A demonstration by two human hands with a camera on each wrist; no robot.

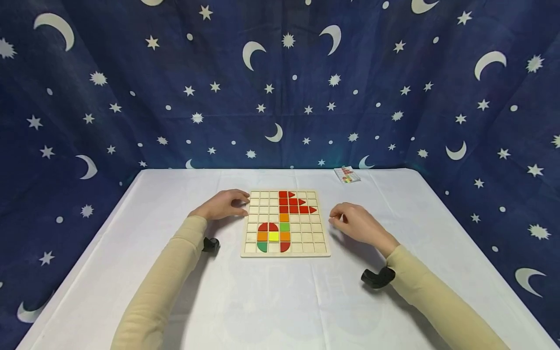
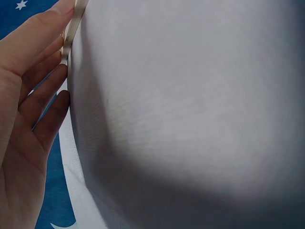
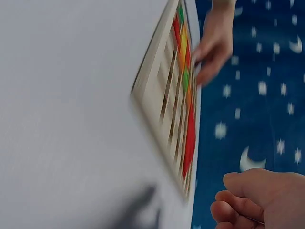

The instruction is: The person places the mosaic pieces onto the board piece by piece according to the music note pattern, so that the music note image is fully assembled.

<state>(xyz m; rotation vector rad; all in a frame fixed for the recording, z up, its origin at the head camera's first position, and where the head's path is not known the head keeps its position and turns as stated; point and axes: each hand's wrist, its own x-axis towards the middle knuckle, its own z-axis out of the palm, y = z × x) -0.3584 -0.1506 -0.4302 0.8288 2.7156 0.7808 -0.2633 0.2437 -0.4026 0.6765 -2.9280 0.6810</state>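
A square wooden grid board [image 1: 304, 237] lies flat on the table. Coloured pieces fill part of it: three red rows ending in triangles [image 1: 312, 210], an orange square [image 1: 284, 218] and a light green square [image 1: 284, 227] below them, and a yellow square [image 1: 273, 236] among orange squares and rounded red and green pieces. My left hand [image 1: 224, 204] has its fingertips right at the board's left edge, thumb nearer me, fingers relaxed; the left wrist view shows them against the board's side [image 2: 72, 28]. Just off the right edge hovers my right hand [image 1: 359, 222], loosely curled and holding nothing.
A small printed card [image 1: 347, 175] with a similar coloured pattern lies near the table's back edge, right of centre. White cloth [image 1: 280, 301] covers the table. Behind and at both sides hangs a dark blue curtain [image 1: 227, 131] with moons and stars.
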